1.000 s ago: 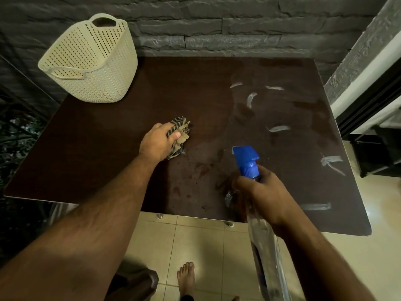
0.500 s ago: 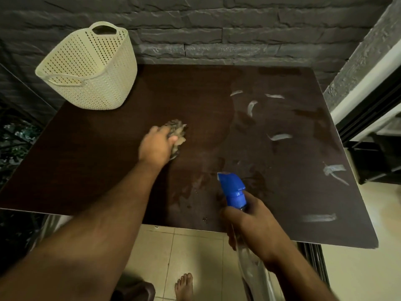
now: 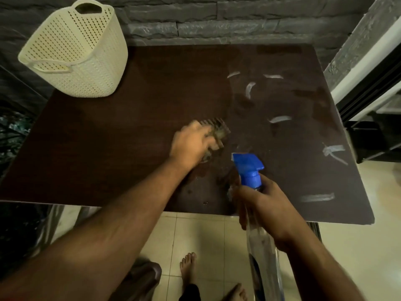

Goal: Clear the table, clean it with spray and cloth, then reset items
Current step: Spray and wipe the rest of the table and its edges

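Observation:
My left hand (image 3: 191, 144) grips a striped cloth (image 3: 218, 132) and presses it on the dark brown table (image 3: 108, 148) near its middle; both are motion-blurred. My right hand (image 3: 263, 205) holds a clear spray bottle (image 3: 263, 253) by its neck, over the table's front edge. Its blue spray head (image 3: 248, 168) points left toward the cloth. Wet patches and small drops lie on the wood between the two hands.
A cream perforated basket (image 3: 78, 53) stands on the table's back left corner. White smear marks (image 3: 280, 119) streak the right half of the table. A grey stone wall runs behind. Tiled floor (image 3: 217, 235) and bare feet show below the front edge.
The left hand has swept the cloth to the right and slightly toward me, now blurred. The right hand with the bottle has stayed near the front edge, nozzle a little closer to the cloth.

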Tool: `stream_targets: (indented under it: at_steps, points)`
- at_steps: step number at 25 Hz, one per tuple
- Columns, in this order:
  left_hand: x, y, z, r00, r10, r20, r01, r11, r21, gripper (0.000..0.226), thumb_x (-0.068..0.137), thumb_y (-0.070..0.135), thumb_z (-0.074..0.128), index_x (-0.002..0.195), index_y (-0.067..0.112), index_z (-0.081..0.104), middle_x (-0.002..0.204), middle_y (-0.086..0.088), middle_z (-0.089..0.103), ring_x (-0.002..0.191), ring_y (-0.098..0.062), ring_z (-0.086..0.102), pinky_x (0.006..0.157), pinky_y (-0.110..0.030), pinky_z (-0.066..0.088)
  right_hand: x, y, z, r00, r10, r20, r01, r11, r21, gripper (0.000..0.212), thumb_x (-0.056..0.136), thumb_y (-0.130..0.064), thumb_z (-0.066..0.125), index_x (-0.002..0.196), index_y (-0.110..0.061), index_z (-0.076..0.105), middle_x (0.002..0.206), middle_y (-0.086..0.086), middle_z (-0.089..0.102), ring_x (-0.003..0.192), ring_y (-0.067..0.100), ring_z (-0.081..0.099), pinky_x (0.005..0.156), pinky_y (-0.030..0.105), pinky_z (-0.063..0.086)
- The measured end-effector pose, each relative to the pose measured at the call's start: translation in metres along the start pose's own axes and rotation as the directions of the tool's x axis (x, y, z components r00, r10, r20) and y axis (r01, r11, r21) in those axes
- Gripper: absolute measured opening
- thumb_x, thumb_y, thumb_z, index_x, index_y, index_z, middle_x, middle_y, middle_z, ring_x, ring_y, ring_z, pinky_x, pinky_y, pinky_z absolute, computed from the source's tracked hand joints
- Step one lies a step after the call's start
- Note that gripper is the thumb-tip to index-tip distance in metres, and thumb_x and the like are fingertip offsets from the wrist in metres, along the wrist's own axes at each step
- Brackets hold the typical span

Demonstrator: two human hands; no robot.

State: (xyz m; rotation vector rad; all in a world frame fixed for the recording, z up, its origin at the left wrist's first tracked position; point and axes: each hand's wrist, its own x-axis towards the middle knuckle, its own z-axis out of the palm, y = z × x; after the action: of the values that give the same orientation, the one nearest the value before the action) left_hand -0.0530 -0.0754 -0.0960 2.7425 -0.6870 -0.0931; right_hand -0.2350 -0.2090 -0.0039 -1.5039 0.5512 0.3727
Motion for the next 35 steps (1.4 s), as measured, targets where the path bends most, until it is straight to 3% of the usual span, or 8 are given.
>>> stream_targets:
  at_steps: [1,3,8,14,19,24,29,35]
  points:
    - [-0.035,0.0,0.005,0.99,0.143,0.021,-0.142,0.99,-0.025,0.034,0.089,0.038,0.058,0.12,0.026,0.062,0.108,-0.004,0.059,0.098,-0.026,0.059,0.08,-0.036,0.047,-0.002,0.001,0.0,1.0,0.013,0.008,-0.013,1.0,0.012,0.014,0.086,-0.011,0.062,0.099,-0.011,0.057,0.068,0.011,0.056,0.053,0.022,0.054,0.052,0.034,0.05]
    - [-0.07,-0.025,-0.003,0.984,0.174,0.038,-0.173,0.984,-0.032,0.037,0.088,0.037,0.06,0.124,0.027,0.061,0.11,0.0,0.06,0.099,-0.023,0.06,0.081,-0.037,0.045,-0.006,0.001,-0.001,0.999,0.033,0.02,-0.033,0.999,0.029,0.013,0.086,-0.008,0.06,0.098,-0.009,0.055,0.065,0.01,0.054,0.053,0.022,0.052,0.051,0.032,0.05]
    - [0.05,-0.039,-0.008,0.957,-0.275,-0.094,0.278,0.96,0.029,0.038,0.092,0.044,0.052,0.126,0.028,0.056,0.12,-0.006,0.055,0.109,-0.03,0.055,0.09,-0.041,0.041,-0.004,0.003,0.004,0.999,0.04,0.027,-0.04,0.999,0.02,0.018,0.086,-0.007,0.061,0.103,-0.008,0.054,0.067,0.011,0.052,0.053,0.02,0.051,0.05,0.026,0.051]
    - [-0.078,-0.026,-0.004,0.989,0.136,0.067,-0.133,0.99,-0.044,0.038,0.092,0.039,0.056,0.129,0.031,0.056,0.12,0.003,0.056,0.114,-0.019,0.052,0.086,-0.038,0.033,-0.009,-0.001,0.004,0.997,0.069,0.033,-0.07,0.997,0.032,0.016,0.088,-0.01,0.061,0.101,-0.005,0.054,0.065,0.011,0.052,0.053,0.02,0.051,0.049,0.027,0.049]
    - [0.018,-0.085,-0.025,0.948,-0.309,-0.077,0.313,0.948,0.052,0.038,0.092,0.044,0.052,0.126,0.027,0.057,0.12,-0.007,0.057,0.111,-0.031,0.054,0.091,-0.044,0.036,-0.013,0.003,0.007,0.998,0.041,0.053,-0.04,0.999,-0.022,0.018,0.089,-0.011,0.061,0.105,-0.014,0.054,0.067,0.008,0.054,0.051,0.014,0.053,0.049,0.022,0.05]
    - [-0.106,-0.036,-0.006,0.987,0.131,0.09,-0.129,0.991,-0.03,0.038,0.09,0.04,0.058,0.127,0.031,0.058,0.109,0.005,0.058,0.104,-0.019,0.054,0.082,-0.037,0.033,-0.026,0.006,0.014,0.994,0.074,0.074,-0.072,0.997,-0.033,0.014,0.087,-0.008,0.06,0.1,-0.009,0.054,0.063,0.01,0.054,0.05,0.018,0.052,0.048,0.025,0.049]
    - [-0.023,-0.078,-0.022,0.941,-0.329,-0.082,0.335,0.94,0.067,0.04,0.093,0.044,0.051,0.128,0.026,0.055,0.119,-0.009,0.057,0.11,-0.032,0.054,0.088,-0.042,0.034,-0.033,0.018,0.017,0.995,0.066,0.07,-0.063,0.997,-0.048,0.016,0.086,-0.009,0.062,0.099,-0.011,0.054,0.063,0.009,0.054,0.05,0.017,0.053,0.05,0.026,0.05]
    - [-0.146,-0.04,-0.014,0.991,0.108,0.077,-0.113,0.992,0.064,0.044,0.088,0.05,0.041,0.122,0.029,0.06,0.105,0.003,0.061,0.097,-0.022,0.06,0.08,-0.038,0.037,-0.044,0.021,0.016,0.993,0.063,0.096,-0.06,0.998,-0.033,0.014,0.087,-0.009,0.061,0.097,-0.01,0.052,0.063,0.011,0.053,0.048,0.016,0.052,0.047,0.023,0.047]
